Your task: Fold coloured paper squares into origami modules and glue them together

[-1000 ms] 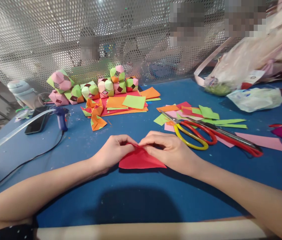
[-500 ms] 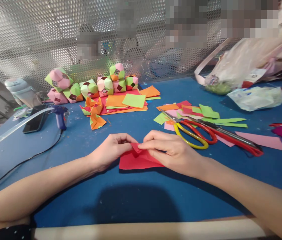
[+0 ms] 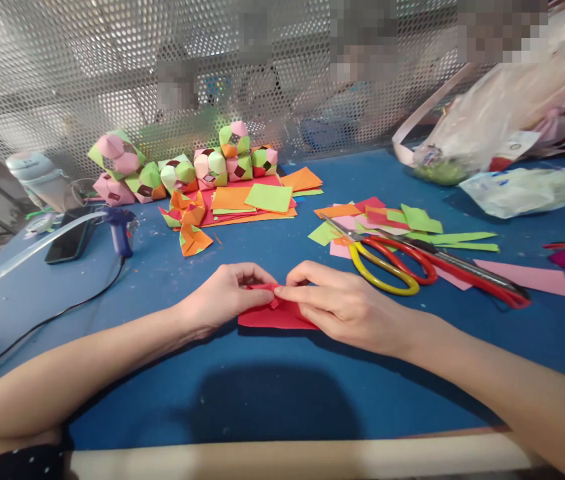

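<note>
A piece of red paper (image 3: 277, 319), partly folded, is held low over the blue table between both hands. My left hand (image 3: 227, 293) pinches its upper left part, thumb lying across the front. My right hand (image 3: 339, 300) grips the right side, with thumb and fingertips meeting the fold near the middle of the top edge. The fingertips of both hands almost touch there, and part of the fold is hidden under them. Just beyond my right hand lie scissors (image 3: 387, 270) with one yellow and one red handle loop, beside a red and black cutter (image 3: 477, 270).
Behind the hands are stacked paper squares (image 3: 267, 199), folded orange pieces (image 3: 195, 237) and several folded-paper balls (image 3: 211, 168). A blue glue gun (image 3: 121, 233) with its cord and a phone (image 3: 69, 237) lie left. Paper scraps (image 3: 425, 219) and plastic bags (image 3: 517, 190) are right.
My left thumb has moved right across the paper's fold, closer to the right fingertips. Less of the red paper's front shows now. The view has shifted slightly.
</note>
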`<state>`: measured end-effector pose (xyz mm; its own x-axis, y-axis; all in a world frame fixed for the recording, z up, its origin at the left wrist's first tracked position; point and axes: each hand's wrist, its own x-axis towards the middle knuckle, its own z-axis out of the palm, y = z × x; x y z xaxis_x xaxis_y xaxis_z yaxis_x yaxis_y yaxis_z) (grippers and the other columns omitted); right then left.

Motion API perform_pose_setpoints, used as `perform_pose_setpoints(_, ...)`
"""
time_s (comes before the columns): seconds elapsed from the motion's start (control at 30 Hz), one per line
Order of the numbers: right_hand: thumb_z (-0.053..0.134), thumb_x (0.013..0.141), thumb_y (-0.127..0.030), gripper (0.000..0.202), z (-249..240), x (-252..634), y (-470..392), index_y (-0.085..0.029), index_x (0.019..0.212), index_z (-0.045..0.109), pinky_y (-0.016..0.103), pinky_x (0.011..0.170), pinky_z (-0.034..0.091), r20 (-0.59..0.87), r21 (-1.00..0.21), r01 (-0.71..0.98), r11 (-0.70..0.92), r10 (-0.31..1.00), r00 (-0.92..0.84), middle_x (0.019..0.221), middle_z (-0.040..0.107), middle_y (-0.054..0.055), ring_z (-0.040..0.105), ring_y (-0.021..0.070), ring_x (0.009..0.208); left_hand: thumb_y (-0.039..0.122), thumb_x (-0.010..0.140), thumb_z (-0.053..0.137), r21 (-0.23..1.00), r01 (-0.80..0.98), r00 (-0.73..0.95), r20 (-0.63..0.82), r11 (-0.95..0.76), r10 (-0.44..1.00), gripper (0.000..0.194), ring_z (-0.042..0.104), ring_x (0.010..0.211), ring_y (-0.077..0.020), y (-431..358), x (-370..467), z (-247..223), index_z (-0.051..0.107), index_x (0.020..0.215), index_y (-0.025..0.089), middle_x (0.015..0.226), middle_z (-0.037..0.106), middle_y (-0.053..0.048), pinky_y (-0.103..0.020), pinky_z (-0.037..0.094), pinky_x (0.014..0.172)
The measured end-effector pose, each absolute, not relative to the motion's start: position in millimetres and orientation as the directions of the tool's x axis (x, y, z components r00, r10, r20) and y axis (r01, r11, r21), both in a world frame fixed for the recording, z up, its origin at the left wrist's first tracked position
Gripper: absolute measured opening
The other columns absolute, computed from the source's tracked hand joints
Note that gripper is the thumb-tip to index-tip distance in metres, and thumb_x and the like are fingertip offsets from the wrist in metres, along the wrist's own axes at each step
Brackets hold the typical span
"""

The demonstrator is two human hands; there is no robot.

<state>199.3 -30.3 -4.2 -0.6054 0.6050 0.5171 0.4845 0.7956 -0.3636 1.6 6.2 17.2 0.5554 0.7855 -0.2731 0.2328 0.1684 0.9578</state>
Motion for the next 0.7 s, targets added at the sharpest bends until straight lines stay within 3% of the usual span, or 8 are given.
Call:
perform_pose_setpoints(0.33, 0.038, 0.089, -0.011, 0.031, -5.5, 196.9, -31.0, -0.016, 0.108, 0.062, 0.028, 0.068, 0.051, 0.518, -0.369, 0.474, 0.799, 0.6, -0.609, 0.093, 0.057, 0.01, 0.057, 0.0144, 0.08, 0.021, 0.068, 0.067, 0.944, 0.292, 0.483, -0.283, 0.152, 0.829, 0.012, 0.054, 0.057, -0.008, 5.2, 3.4, 17.8, 0.061, 0.074, 0.013, 0.066, 0.063, 0.0, -0.019, 0.039, 0.053)
perform_pose_setpoints(0.5, 0.045, 0.086, -0.015, 0.028, -3.5, 191.4, -32.0, -0.015, 0.11, 0.06, 0.03, 0.068, 0.05, 0.538, -0.482, 0.46, 0.745, 0.667, -0.516, 0.092, 0.058, 0.009, 0.057, 0.0151, 0.079, 0.02, 0.068, 0.065, 0.938, 0.333, 0.471, -0.251, 0.093, 0.846, 0.01, 0.053, 0.056, -0.0084, 4.5, 3.2, 18.4, 0.061, 0.072, 0.013, 0.064, 0.062, 0.0, -0.019, 0.039, 0.051)
perform_pose_setpoints(0.7, 0.05, 0.086, -0.018, 0.018, -4.4, 184.5, -31.6, -0.013, 0.077, 0.065, 0.027, 0.061, 0.045, 0.462, -0.574, 0.55, 0.607, 0.795, -0.394, 0.073, 0.061, 0.005, 0.056, 0.0126, 0.064, 0.023, 0.072, 0.06, 0.913, 0.4, 0.5, -0.144, -0.081, 0.854, 0.011, 0.055, 0.062, -0.0095, 4.2, 1.0, 13.9, 0.064, 0.077, 0.014, 0.071, 0.064, -0.001, -0.019, 0.04, 0.054)
